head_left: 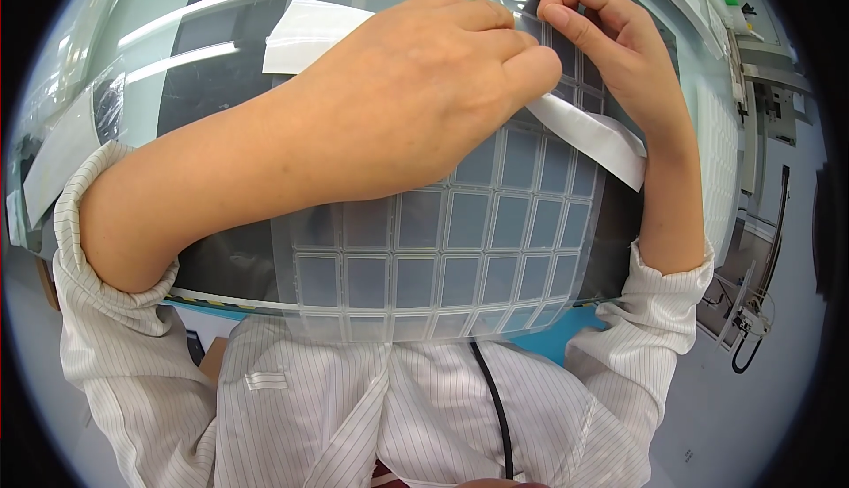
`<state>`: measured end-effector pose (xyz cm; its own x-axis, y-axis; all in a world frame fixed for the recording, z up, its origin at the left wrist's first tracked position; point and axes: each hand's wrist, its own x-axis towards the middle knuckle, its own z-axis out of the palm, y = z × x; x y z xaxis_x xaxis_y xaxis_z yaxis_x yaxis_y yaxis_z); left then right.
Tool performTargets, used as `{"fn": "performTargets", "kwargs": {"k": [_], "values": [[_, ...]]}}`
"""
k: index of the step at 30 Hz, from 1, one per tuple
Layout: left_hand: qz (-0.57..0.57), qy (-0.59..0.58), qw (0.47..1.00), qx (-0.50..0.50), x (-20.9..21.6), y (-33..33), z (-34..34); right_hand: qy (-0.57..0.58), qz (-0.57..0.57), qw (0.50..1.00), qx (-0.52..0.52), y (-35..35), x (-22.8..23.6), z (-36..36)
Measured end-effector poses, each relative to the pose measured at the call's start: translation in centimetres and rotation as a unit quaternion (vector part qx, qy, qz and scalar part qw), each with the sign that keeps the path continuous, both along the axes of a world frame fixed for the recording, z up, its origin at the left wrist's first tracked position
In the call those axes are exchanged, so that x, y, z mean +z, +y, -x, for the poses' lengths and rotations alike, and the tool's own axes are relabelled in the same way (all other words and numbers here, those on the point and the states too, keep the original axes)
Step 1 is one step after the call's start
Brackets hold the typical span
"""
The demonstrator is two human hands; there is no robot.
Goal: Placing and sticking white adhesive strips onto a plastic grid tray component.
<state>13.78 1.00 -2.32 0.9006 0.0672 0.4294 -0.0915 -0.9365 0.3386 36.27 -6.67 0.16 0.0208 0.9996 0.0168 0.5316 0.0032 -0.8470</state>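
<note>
A clear plastic sheet [462, 277] with a grid of rectangular cells lies across a dark mat, its near end hanging over the table's front edge. My left hand [451, 90] reaches over it from the left, fingers curled closed; what they hold is hidden beneath the hand. My right hand [610, 41] is at the sheet's far right edge, thumb and fingers pinched together on that edge. A white paper strip [601, 138] comes out from under my left hand and bends toward my right wrist. Another white paper piece [309, 32] shows left of my left hand.
The dark mat [234, 262] rests on a pale glass-like table. At the left lies clear film with a white paper piece [66, 147]. Blue material [557, 333] shows below the front edge. Metal equipment [738, 307] stands at the right, and a black cable [493, 399] hangs before my striped garment.
</note>
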Motion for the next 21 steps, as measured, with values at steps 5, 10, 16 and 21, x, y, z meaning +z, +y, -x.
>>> {"fn": "performTargets", "kwargs": {"k": [5,10,16,21], "values": [[-0.008,-0.004,1.0,0.006,0.0,-0.1,0.0,-0.012,0.014,1.0,-0.007,0.1,0.1,0.2],[-0.007,-0.007,1.0,0.007,-0.1,0.0,0.1,-0.004,0.043,0.998,-0.046,0.3,0.3,1.2],[-0.013,-0.029,0.999,0.007,-0.2,-0.1,0.1,-0.259,-0.129,0.956,-0.039,0.3,-2.6,0.0],[-0.041,-0.123,0.992,0.003,-0.3,0.5,0.6,-0.063,-0.091,0.992,-0.055,-1.1,0.2,0.6]]}}
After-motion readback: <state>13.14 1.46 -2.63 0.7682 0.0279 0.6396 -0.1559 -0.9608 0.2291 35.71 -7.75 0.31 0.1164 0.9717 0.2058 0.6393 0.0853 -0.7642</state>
